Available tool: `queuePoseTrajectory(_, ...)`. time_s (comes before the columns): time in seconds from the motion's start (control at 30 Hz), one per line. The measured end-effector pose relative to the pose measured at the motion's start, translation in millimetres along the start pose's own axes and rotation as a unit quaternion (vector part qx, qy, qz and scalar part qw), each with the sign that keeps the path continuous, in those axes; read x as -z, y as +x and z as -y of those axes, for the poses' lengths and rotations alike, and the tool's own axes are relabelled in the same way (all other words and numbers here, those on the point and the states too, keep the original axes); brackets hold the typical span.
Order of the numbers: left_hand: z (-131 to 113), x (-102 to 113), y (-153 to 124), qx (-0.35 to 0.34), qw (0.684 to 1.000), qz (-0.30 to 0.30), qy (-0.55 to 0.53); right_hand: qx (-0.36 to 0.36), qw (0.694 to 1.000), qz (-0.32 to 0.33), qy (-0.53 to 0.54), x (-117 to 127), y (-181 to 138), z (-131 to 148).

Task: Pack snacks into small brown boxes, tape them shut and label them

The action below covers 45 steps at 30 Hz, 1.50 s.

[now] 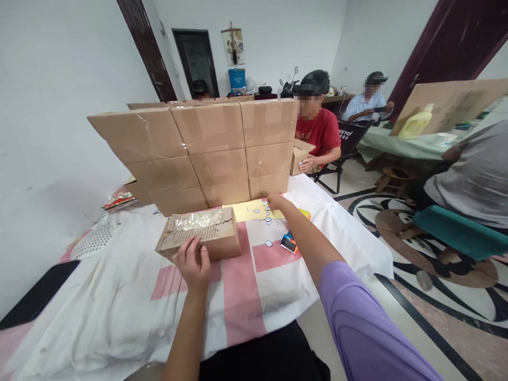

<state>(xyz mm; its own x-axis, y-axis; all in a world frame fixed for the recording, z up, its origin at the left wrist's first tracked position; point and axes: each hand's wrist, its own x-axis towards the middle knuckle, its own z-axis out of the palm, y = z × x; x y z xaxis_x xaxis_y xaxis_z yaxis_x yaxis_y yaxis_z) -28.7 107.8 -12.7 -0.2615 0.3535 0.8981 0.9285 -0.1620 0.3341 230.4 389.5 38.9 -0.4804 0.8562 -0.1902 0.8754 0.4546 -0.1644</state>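
A small cardboard box point(220, 246) with clear tape across its worn top sits on the cloth-covered table. My left hand point(193, 262) grips its near side, fingers bent against the front face and top edge. Farther off, my right hand point(277, 203) is closed at the right part of a yellow sheet point(242, 210). Its fingertips are pressed together, and whatever they pinch is too small to make out. Several small white labels with dark outlines lie on and around the sheet; one label point(269, 243) is on the cloth. Nearby is a small blue and orange object point(289, 242).
A wall of taped cardboard boxes point(216, 151) stands across the table behind the sheet. Beyond its right end, a person in red point(323, 127) holds another box point(298, 159). At left are a black flat object point(39, 291) and a white perforated item point(93, 242).
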Motion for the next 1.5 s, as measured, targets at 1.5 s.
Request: queuePoseTrajectory(1.5,-2,3,2,0.018,1.0,0.014,0.002,0.0,0.991,0.09,-0.097,3,-11,20)
